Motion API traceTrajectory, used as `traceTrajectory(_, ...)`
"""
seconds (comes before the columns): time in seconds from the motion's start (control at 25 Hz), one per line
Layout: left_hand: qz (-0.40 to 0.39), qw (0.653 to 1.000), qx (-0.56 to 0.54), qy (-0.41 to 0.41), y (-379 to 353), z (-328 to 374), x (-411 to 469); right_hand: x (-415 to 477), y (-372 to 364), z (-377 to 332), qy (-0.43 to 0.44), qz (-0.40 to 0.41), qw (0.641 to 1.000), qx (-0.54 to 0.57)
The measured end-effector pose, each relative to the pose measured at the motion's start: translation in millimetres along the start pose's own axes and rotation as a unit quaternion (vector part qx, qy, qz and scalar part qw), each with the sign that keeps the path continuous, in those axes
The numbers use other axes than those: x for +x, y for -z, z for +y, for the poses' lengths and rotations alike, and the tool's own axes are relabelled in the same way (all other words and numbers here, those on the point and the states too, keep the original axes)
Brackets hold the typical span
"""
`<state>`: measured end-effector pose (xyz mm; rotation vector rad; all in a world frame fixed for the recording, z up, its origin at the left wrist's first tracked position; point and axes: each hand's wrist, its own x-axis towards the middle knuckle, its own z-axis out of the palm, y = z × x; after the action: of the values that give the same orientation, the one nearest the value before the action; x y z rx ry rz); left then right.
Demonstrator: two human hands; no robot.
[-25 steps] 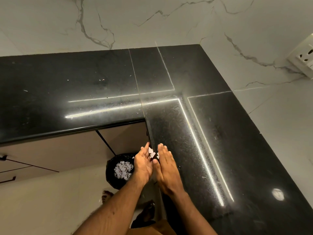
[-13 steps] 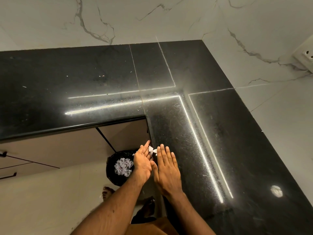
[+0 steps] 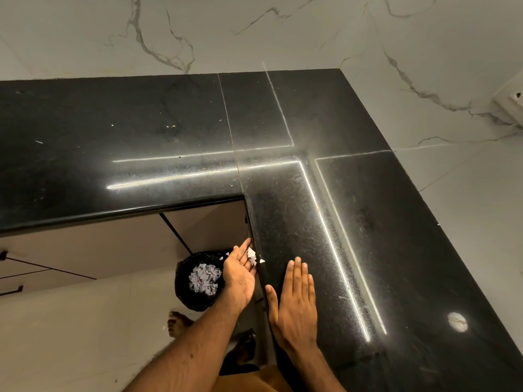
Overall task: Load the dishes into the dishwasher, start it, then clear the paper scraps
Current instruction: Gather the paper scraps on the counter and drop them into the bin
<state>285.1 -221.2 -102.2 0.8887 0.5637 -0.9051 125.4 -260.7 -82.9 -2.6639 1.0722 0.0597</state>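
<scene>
A few white paper scraps (image 3: 251, 255) lie in the cupped palm of my left hand (image 3: 239, 274), which I hold just below the edge of the black countertop (image 3: 169, 131). One small scrap (image 3: 262, 261) sits on the counter's edge beside that palm. My right hand (image 3: 295, 302) lies flat on the countertop, fingers straight and together, a little to the right of the edge. On the floor below stands a black bin (image 3: 195, 281) holding a pile of pale paper scraps (image 3: 204, 278).
The L-shaped countertop runs along marble walls, with a wall socket (image 3: 512, 106) at the far right. Beige cabinet fronts (image 3: 85, 250) sit under the counter. My bare feet (image 3: 177, 322) stand on the pale floor beside the bin.
My right hand has slid back and to the right, away from the counter edge. The left palm has tilted more open under the edge, with the scraps now lying in it.
</scene>
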Motion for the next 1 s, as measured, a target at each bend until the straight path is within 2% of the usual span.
traceTrajectory(0.16,0.015,1.000,0.015,0.013,-1.1,0.2,-1.7,33.7,-2.7,-13.5,0.098,-0.031,0.995,-0.005)
traceTrajectory(0.32,0.042,0.997,0.014,0.056,-6.7,1.7,-1.9,49.2,8.6,-10.1,0.229,-0.055,0.972,0.017)
traceTrajectory(0.4,0.039,0.997,-0.003,0.062,-11.6,3.8,-6.0,39.1,11.7,-1.0,0.212,-0.029,0.977,0.022)
traceTrajectory(0.48,0.037,0.998,0.003,0.055,-14.3,6.1,-6.1,20.9,11.7,7.8,0.125,0.003,0.992,0.019)
traceTrajectory(0.56,0.048,0.997,0.023,0.048,-12.1,6.9,-2.5,9.0,7.7,10.4,0.083,0.002,0.997,0.007)
traceTrajectory(0.72,0.071,0.996,0.038,0.045,-5.0,3.3,3.3,14.2,3.5,4.4,0.123,-0.019,0.992,-0.011)
traceTrajectory(1.0,0.062,0.993,0.064,0.072,-2.6,4.2,1.3,33.1,6.1,-10.2,0.197,-0.025,0.980,-0.019)
